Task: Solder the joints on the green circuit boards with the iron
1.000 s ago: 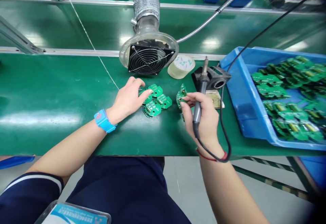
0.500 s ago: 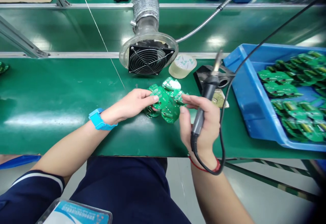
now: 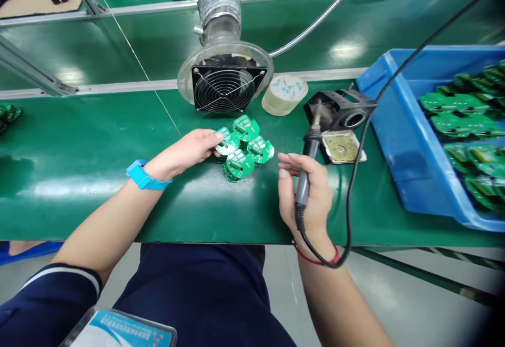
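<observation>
A green circuit board panel with several rounded lobes lies over other boards on the green bench, below the fan. My left hand pinches its left lobe between thumb and fingers. In my right hand, a grey-handled soldering iron rests in the crook of the thumb, tip pointing up and away. The fingertips of that hand are a little right of the panel, not touching it. The iron's cord loops down over the right wrist.
A round fume-extractor fan hangs behind the boards. Beside it sit a tape roll and a soldering-iron stand with a yellowish sponge. At right stands a blue bin of circuit boards. Thin solder wire slants down from the upper left.
My right hand has come away from the boards, still with the iron. The panel has turned and sits lower and further left, with my left hand on its edge. The view has shifted slightly.
</observation>
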Demonstrator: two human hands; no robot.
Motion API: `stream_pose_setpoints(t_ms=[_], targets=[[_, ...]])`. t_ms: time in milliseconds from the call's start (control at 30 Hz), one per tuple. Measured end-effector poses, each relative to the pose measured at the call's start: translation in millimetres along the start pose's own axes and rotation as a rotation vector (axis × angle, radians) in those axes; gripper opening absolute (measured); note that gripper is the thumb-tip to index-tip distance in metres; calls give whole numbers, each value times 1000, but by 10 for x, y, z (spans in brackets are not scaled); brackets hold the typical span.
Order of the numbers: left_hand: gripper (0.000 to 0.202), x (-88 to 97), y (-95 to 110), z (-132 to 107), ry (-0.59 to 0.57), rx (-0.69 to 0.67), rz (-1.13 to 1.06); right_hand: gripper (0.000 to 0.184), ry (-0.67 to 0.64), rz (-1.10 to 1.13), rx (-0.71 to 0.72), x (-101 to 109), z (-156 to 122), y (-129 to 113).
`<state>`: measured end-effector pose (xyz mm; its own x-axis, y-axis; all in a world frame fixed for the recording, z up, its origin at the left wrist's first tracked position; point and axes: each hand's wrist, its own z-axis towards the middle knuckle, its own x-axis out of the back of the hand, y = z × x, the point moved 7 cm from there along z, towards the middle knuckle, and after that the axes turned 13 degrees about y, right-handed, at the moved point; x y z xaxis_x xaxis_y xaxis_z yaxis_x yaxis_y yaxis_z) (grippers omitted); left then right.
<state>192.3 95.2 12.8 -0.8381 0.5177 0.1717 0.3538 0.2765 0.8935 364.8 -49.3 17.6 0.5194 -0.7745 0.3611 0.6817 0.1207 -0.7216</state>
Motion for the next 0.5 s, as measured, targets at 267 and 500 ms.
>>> stream_pose_setpoints(t_ms=[267,500], targets=[[34,89,29,61,106,-230,420,43,-143,-67,132,-167,32,-148],[21,251,57,3,299,-313,627,42,-223,-120,175,-261,7,-158]])
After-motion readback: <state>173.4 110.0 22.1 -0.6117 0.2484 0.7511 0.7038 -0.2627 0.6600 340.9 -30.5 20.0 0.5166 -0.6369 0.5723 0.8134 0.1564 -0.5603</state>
